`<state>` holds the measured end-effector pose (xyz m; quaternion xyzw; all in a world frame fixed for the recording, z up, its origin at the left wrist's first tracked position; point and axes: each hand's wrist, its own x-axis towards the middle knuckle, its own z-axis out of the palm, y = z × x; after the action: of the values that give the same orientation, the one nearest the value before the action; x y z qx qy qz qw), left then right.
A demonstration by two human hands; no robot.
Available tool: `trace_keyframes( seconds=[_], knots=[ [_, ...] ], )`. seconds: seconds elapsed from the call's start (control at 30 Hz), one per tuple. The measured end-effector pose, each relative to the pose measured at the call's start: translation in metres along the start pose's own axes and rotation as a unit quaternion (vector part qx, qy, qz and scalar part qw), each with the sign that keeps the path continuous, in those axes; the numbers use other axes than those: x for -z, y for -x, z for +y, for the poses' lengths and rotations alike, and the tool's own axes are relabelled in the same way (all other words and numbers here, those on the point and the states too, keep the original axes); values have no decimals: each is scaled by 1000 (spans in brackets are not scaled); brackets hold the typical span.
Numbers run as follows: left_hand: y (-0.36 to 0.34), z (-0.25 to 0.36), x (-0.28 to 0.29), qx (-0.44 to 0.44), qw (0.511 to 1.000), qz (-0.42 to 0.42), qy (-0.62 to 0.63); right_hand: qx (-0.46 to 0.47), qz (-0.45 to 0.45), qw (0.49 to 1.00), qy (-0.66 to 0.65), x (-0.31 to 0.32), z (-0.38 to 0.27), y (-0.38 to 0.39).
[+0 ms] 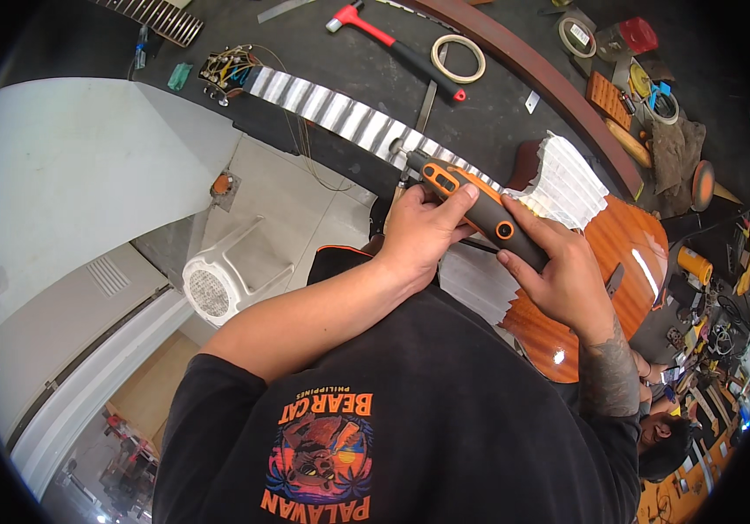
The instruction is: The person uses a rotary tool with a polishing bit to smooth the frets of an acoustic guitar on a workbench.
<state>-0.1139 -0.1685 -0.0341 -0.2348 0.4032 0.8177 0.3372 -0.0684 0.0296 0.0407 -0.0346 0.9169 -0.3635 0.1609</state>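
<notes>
My left hand (421, 229) is closed around the front part of an orange and dark grey rotary tool (480, 205). Farther back, my right hand (554, 262) wraps the tool's rear end. The tool's small round tip rests at or just above the guitar neck (340, 113), whose fretboard is covered with white tape between dark fret lines; contact cannot be made out. Loose strings trail from the headstock (226, 70) at upper left. Toward the right lies the glossy orange-brown guitar body (632, 231), partly covered by a white protective sheet (571, 179).
Beyond the neck lie a red and black hammer (392, 42) and a tape roll (458, 58) on the dark bench. A curved brown wooden edge (532, 74) crosses behind. Tools clutter the right side, near another person (665, 437). A white plastic stool (209, 288) stands at left.
</notes>
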Motion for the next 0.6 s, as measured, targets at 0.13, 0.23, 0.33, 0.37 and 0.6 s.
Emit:
trace_keyframes(
  seconds=[0.13, 0.23, 0.33, 0.37, 0.6],
  knots=[
    [-3, 0, -1, 6, 1000, 6, -1, -2, 2, 1000, -2, 1, 2, -1],
    [-5, 0, -2, 6, 1000, 3, -1, -5, 6, 1000, -7, 2, 1, -2],
    [-6, 0, -2, 7, 1000, 13, -7, -7, 2, 1000, -2, 3, 3, -3],
    [-5, 1, -4, 9, 1000, 5, -17, -8, 2, 1000, -2, 3, 3, -3],
    [-7, 4, -8, 6, 999, 11, -30, -10, 6, 1000, -11, 6, 4, -6]
  ],
)
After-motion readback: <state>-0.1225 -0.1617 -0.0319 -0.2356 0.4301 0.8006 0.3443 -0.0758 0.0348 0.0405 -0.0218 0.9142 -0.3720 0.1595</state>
